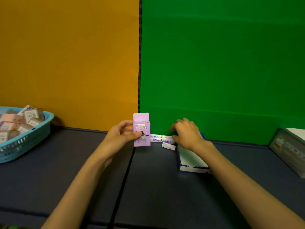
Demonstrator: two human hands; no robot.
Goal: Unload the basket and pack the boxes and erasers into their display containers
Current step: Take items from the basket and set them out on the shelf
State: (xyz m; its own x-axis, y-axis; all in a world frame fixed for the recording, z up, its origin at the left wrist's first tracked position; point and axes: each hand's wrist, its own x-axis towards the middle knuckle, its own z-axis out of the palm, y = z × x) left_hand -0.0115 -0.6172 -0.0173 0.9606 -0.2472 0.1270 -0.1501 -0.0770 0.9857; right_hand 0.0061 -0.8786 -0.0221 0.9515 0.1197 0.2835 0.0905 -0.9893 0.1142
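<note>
Purple box held upright over the bench.
Left hand grips the box; right hand, fingers loosely curled, hovers over erasers beside the white tray; basket far left.

purple box: Chinese print, blurred | erasers: labels unreadable

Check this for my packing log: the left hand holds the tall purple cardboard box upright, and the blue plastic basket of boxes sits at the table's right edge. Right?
One detail is wrong. The left hand does hold the tall purple cardboard box upright, but the blue plastic basket sits at the table's left edge, as the head view shows.
</note>
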